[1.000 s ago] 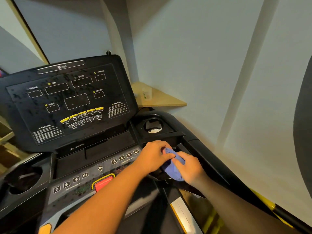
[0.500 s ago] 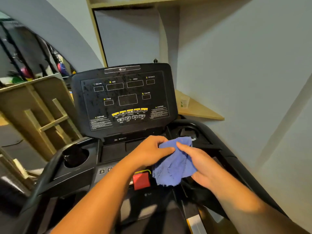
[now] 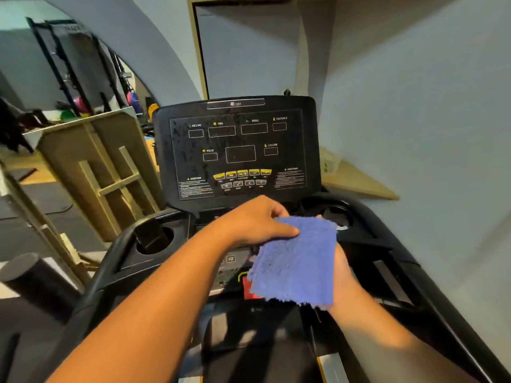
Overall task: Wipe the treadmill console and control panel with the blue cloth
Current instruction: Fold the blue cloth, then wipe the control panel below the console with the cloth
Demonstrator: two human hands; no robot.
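Held cloth (image 3: pixel 296 261) off the panel (image 3: pixel 231 268), spread flat over right hand (image 3: pixel 341 275), left hand (image 3: pixel 255 219) pinching its 11 o'clock corner. Still droplet-specked at 12 o'clock: console (image 3: pixel 237 150). Judged wiping there not yet done.

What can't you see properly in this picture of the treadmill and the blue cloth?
- Right hand, head view: mostly hidden under the blue cloth, so its fingers cannot be made out.
- Red button: partly covered by the cloth.
- Number keys on the control panel: mostly hidden by the left hand and arm.
- Caution text on the console: too small and blurred to read.
- Right cup holder: partly behind the cloth.
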